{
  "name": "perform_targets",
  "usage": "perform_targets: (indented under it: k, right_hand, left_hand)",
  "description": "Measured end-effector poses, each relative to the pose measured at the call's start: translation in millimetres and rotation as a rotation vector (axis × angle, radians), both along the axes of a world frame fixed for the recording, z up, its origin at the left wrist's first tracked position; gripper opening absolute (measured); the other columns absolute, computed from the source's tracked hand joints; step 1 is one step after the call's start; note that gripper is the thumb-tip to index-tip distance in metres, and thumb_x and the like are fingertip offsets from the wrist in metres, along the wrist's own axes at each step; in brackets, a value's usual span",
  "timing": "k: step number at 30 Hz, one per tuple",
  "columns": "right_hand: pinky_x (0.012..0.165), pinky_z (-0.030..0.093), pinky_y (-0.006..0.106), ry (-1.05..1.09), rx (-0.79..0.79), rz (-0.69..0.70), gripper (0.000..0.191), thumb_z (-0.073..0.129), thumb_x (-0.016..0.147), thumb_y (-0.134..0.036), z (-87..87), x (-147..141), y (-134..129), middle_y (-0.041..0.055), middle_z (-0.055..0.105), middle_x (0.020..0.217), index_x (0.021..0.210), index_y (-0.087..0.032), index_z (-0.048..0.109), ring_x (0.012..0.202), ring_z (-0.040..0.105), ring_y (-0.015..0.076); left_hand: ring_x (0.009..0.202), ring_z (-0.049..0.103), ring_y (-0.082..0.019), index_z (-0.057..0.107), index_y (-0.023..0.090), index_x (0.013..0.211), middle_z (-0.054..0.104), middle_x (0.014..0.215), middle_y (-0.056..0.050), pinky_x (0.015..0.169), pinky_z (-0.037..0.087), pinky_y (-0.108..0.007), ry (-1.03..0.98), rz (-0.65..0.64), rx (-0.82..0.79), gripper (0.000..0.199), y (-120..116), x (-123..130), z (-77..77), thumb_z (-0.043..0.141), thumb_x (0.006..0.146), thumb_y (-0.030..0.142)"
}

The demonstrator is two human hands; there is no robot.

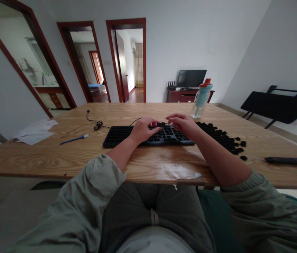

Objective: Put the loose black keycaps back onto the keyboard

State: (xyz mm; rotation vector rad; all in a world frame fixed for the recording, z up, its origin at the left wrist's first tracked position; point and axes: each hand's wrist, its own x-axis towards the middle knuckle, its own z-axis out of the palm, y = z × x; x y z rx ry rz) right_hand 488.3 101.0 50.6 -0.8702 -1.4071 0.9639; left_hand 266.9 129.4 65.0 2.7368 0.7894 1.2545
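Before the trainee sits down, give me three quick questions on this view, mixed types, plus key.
1. Multiple choice: what lies beneath the left hand and the right hand?
A) white sheets
B) keyboard
C) television

2. True or false: the blue brush lies to the right of the keyboard.

3. Short answer: what stands on the table just beyond the pile of small black pieces?

Key:
1. B.
2. False; the blue brush lies to the left of the keyboard.
3. A clear bottle with a red and light-blue top.
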Motion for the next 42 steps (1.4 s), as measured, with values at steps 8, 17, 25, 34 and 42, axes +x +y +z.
perform_targets:
  k: [8,17,25,34,42]
  right_hand:
    - [0.054,0.033,0.025,-0.250,0.179,-0.163,0.037,0.070,0.077,-0.043,1.7,5.1,-1.3,0.0043,0.064,0.081,0.100,-0.015,0.071,0.060,0.044,0.0097]
    - [0.056,0.036,0.027,-0.468,0.287,-0.127,0.037,0.066,0.079,-0.046,0.9,0.3,-0.2,0.0057,0.066,0.078,0.096,-0.014,0.074,0.062,0.047,0.0124]
    - [0.052,0.032,0.026,-0.581,0.276,-0.129,0.034,0.064,0.079,-0.040,3.5,2.4,-6.5,0.0043,0.062,0.069,0.096,-0.013,0.074,0.057,0.045,0.0111]
    - [0.054,0.035,0.026,-0.548,0.324,-0.142,0.036,0.067,0.079,-0.045,12.3,3.7,-13.4,0.0053,0.063,0.074,0.097,-0.014,0.074,0.059,0.048,0.0119]
    - [0.051,0.031,0.026,-0.600,0.254,-0.138,0.039,0.069,0.076,-0.044,13.6,2.9,-18.8,0.0027,0.057,0.064,0.099,-0.014,0.074,0.055,0.045,0.0111]
  left_hand:
    - [0.072,0.057,-0.012,0.072,0.018,0.097,0.068,0.083,-0.002,0.068,0.044,-0.027,-0.019,0.002,0.007,0.023,4.4,-0.3,-1.8,0.074,0.081,0.034]
    - [0.073,0.057,-0.013,0.073,0.021,0.101,0.067,0.084,-0.001,0.073,0.044,-0.028,0.072,0.041,0.019,0.021,-1.2,7.1,-1.4,0.072,0.082,0.030]
    - [0.078,0.061,-0.014,0.070,0.019,0.117,0.069,0.092,-0.004,0.078,0.047,-0.028,0.069,-0.006,0.027,0.031,-0.2,7.6,-2.6,0.066,0.086,0.026]
    - [0.072,0.059,-0.012,0.071,0.021,0.111,0.070,0.090,-0.002,0.073,0.047,-0.027,0.021,0.009,-0.007,0.027,-6.4,10.0,-1.5,0.069,0.085,0.030]
    - [0.070,0.057,-0.011,0.071,0.021,0.104,0.067,0.086,-0.001,0.069,0.045,-0.025,0.027,-0.016,-0.012,0.022,-8.4,11.2,-0.1,0.070,0.084,0.029]
